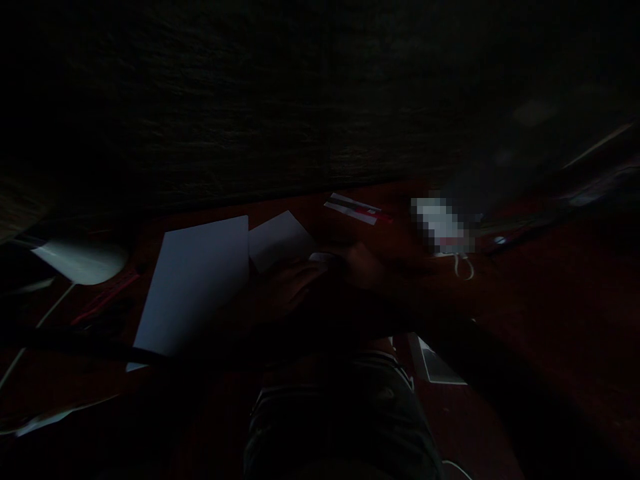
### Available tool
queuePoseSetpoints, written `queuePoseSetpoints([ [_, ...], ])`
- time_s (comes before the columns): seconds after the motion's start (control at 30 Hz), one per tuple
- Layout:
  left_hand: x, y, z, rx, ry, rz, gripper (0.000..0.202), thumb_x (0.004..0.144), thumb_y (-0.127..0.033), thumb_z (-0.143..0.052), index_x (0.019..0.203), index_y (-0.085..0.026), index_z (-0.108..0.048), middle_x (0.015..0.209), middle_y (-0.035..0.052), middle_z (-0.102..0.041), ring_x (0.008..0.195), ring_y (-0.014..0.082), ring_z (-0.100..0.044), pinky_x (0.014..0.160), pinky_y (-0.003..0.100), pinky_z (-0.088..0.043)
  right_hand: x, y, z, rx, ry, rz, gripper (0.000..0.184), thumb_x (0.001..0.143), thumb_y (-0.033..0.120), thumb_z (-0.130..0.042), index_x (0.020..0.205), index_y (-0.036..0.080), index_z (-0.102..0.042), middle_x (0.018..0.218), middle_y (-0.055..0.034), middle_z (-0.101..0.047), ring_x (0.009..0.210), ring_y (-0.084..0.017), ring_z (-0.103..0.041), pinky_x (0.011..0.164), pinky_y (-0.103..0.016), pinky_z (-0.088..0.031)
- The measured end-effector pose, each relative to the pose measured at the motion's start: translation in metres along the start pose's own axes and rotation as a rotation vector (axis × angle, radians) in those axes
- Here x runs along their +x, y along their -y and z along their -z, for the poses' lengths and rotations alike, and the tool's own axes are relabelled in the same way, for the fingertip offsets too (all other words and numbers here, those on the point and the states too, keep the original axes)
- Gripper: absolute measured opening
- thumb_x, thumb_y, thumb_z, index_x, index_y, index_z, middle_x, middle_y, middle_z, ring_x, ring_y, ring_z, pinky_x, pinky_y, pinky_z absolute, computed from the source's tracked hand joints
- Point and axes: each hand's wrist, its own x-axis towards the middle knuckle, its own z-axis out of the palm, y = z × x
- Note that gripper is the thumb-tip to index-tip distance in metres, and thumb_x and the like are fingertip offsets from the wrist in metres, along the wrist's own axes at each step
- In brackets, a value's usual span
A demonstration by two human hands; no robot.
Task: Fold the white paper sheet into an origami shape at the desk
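The scene is very dark. My left hand (290, 288) lies low on the dark red tabletop (520, 293), just right of a smaller white sheet of paper (280, 240) and a large white sheet (193, 287). My right hand (363, 265) is a little farther right, in deep shadow. Between the two hands shows a small white piece of paper or card (321, 257). Its lower part is hidden by the hands, and the dimness hides what the fingers are doing.
A red and white packet (353, 209) lies beyond my hands. To its right is a pixelated white object (443, 227) with a thin white loop (465, 268). A pale rounded object (83, 262) and a red strip (105, 300) lie left. My striped clothing (340, 413) fills the bottom.
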Motion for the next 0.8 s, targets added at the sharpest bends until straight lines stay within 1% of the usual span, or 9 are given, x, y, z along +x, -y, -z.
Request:
queuePoseSetpoints([
  [0.1,0.001,-0.001,0.001,0.002,0.002,-0.003,0.049,0.100,-0.015,-0.051,0.148,-0.020,-0.056,0.149,0.0099,-0.062,0.141,0.0260,-0.054,0.120,0.044,-0.045,0.001,0.001,0.002,-0.001,0.000,0.023,0.053,0.080,-0.005,-0.058,0.125,0.019,-0.075,0.126,-0.0108,-0.074,0.116,-0.024,-0.069,0.102,-0.038,-0.053],
  [0.17,0.001,0.000,0.000,-0.010,0.001,0.006,0.048,0.101,-0.015,-0.050,0.148,-0.020,-0.057,0.149,0.0092,-0.063,0.140,0.0256,-0.056,0.119,0.044,-0.046,0.001,0.001,0.002,0.006,0.005,0.034,0.053,0.081,-0.005,-0.057,0.125,0.019,-0.076,0.125,-0.0104,-0.074,0.115,-0.023,-0.069,0.101,-0.037,-0.053],
  [0.33,0.000,0.003,-0.003,-0.045,-0.004,0.038,0.049,0.103,-0.018,-0.048,0.151,-0.022,-0.056,0.152,0.0083,-0.061,0.138,0.0233,-0.059,0.119,0.040,-0.047,0.000,0.000,0.001,0.015,0.002,0.045,0.056,0.083,-0.007,-0.055,0.126,0.021,-0.076,0.124,-0.0101,-0.074,0.115,-0.023,-0.069,0.102,-0.039,-0.053],
  [0.5,-0.001,0.009,-0.007,-0.049,-0.020,0.015,0.050,0.102,-0.016,-0.049,0.151,-0.022,-0.056,0.152,0.0082,-0.061,0.142,0.0248,-0.055,0.121,0.044,-0.044,-0.001,-0.004,-0.002,-0.004,0.027,0.056,0.051,0.087,-0.005,-0.056,0.125,0.023,-0.077,0.124,-0.0095,-0.075,0.114,-0.023,-0.070,0.101,-0.039,-0.054],
  [0.63,0.001,0.010,-0.007,-0.042,-0.006,-0.009,0.050,0.102,-0.015,-0.048,0.151,-0.020,-0.055,0.152,0.0091,-0.060,0.145,0.0267,-0.049,0.122,0.047,-0.043,-0.001,-0.005,-0.003,-0.030,0.043,0.057,0.048,0.090,-0.002,-0.057,0.124,0.024,-0.078,0.123,-0.0093,-0.076,0.115,-0.023,-0.069,0.103,-0.040,-0.054],
  [0.8,0.003,0.006,-0.002,-0.049,-0.032,-0.042,0.052,0.100,-0.013,-0.050,0.150,-0.023,-0.056,0.146,0.0093,-0.063,0.140,0.0267,-0.052,0.119,0.048,-0.044,-0.001,-0.003,-0.002,-0.037,0.065,0.071,0.046,0.091,-0.002,-0.057,0.124,0.023,-0.078,0.126,-0.0103,-0.074,0.117,-0.024,-0.068,0.103,-0.040,-0.053],
])
